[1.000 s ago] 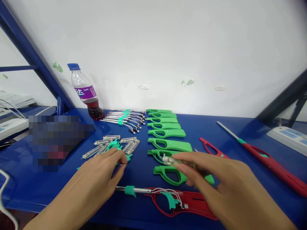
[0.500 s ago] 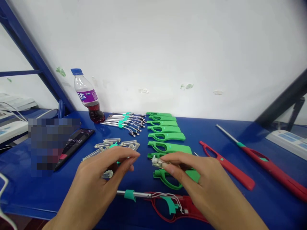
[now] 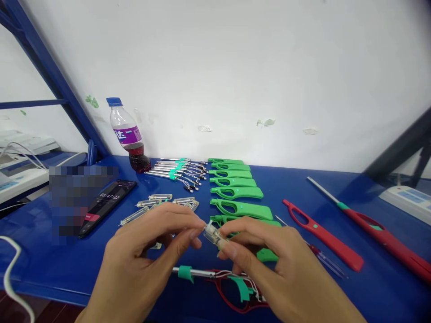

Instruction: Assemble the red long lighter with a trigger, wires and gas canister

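A small clear lighter fuel tank (image 3: 212, 234) with a white valve end is pinched between the thumb and fingers of my right hand (image 3: 269, 255). My left hand (image 3: 144, 255) is closed, its thumb and index fingertip meeting at the tank's white end. Below both hands lies an opened red lighter shell (image 3: 220, 296) with a metal tube (image 3: 202, 272), white wires and a green trigger (image 3: 243, 289); my right hand hides part of it. More clear fuel tanks (image 3: 134, 216) lie beyond my left hand, which partly covers the pile.
Green shell halves (image 3: 240, 209) line up behind my right hand. Metal tubes with wires (image 3: 168, 169) lie near the wall beside a drink bottle (image 3: 129, 134). A phone (image 3: 107, 208) is at left. A red shell half (image 3: 326, 237), a screwdriver (image 3: 325, 260) and a complete red lighter (image 3: 377, 231) lie right.
My hands have come together, so my left fingertips now meet the white end of the tank held in my right hand. The view has shifted slightly, and the screwdriver shows more.
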`<state>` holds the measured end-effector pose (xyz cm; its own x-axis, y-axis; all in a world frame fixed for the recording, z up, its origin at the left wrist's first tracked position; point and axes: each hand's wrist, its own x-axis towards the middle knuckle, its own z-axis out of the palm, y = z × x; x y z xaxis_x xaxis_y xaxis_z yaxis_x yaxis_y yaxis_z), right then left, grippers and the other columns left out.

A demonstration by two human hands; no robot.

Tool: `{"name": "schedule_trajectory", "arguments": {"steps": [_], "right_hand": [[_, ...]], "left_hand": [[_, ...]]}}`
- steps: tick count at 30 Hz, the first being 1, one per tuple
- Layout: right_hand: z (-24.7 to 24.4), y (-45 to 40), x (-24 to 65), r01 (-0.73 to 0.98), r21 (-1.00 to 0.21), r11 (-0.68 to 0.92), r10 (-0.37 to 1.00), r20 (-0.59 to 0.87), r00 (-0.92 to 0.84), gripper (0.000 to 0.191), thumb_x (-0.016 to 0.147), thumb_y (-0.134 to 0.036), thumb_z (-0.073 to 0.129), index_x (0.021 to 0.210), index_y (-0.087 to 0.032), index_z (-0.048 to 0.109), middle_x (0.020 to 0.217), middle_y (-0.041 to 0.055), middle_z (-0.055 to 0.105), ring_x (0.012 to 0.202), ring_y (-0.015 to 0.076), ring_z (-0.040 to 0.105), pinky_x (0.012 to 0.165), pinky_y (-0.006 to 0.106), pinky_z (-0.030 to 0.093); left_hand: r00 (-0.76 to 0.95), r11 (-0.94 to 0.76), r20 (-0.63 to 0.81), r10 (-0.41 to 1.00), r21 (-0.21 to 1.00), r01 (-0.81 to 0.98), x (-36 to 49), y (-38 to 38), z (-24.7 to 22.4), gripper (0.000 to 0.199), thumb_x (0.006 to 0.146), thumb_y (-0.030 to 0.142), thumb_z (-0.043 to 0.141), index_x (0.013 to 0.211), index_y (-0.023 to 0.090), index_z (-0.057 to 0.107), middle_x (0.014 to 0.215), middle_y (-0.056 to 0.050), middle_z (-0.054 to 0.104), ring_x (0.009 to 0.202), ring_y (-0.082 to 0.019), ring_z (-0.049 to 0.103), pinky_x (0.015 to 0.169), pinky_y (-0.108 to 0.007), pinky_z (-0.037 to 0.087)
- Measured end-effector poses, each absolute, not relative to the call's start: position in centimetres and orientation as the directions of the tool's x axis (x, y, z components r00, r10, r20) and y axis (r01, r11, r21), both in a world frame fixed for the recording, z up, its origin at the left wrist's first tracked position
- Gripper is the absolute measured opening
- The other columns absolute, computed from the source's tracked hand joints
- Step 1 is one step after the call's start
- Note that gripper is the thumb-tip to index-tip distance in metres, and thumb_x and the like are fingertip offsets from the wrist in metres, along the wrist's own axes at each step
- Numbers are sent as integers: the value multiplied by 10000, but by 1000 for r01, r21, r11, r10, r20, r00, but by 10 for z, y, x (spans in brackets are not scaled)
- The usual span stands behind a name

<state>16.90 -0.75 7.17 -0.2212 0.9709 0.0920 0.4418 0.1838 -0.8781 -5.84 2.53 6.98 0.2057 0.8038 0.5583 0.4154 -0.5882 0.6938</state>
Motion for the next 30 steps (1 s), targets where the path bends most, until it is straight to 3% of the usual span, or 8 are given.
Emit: {"name": "schedule_trajectory", "arguments": {"steps": [4,12,16,21,23,26,30], "right_hand": [[70,-8,168,411,-891,190,970,105,-221,212,1120,-420,647,1054,-334,829,929,-55,868,890,182,835,744,261,586],[72,-11,169,411,-903,128,981,55,-185,290,1122,-518,619,1026,-328,815,901,-41,859,693,150,724,600,245,497],[72,-10,164,311,-944,108,973,37,-226,211,1114,-460,660,1069,-314,805,839,-48,832,681,121,753,641,192,537],[70,-10,160,195,-981,19,959,-37,-281,212,1097,-484,707,1120,-299,809,872,-18,835,640,111,731,587,164,538],[69,-10,161,179,-984,19,961,-31,-276,203,1098,-472,707,1104,-295,805,865,-21,827,625,102,713,584,163,520],[67,-11,160,153,-988,18,946,-33,-323,211,1098,-495,710,1107,-293,770,874,-34,812,612,100,694,575,185,497],[68,-13,157,270,-962,30,945,-61,-320,201,1098,-482,680,1003,-304,686,844,-60,769,737,135,652,678,250,453]], "left_hand": [[195,-605,583,789,682,411,-62,23,66,270,1041,209,749,1003,445,873,877,126,825,771,-77,820,777,-138,660],[-14,-528,586,810,740,418,-59,20,63,92,1034,395,830,1054,475,872,653,164,749,560,-45,699,603,-106,561],[-72,-526,607,792,737,425,-56,13,62,63,975,416,899,1015,457,874,755,162,816,516,-51,699,538,-128,560],[-79,-533,620,780,725,436,-57,13,60,68,967,422,913,998,461,867,836,166,839,548,-43,709,519,-120,542],[-36,-575,653,756,689,441,-59,15,60,83,988,381,895,1015,452,860,833,162,820,548,-33,690,497,-123,511],[124,-689,712,691,598,409,-62,19,59,240,1050,186,741,1034,413,817,879,138,780,652,-35,711,581,-143,546],[212,-744,735,643,536,398,-63,20,56,300,1047,51,601,942,325,661,900,113,744,836,-56,767,667,-159,578]]}}
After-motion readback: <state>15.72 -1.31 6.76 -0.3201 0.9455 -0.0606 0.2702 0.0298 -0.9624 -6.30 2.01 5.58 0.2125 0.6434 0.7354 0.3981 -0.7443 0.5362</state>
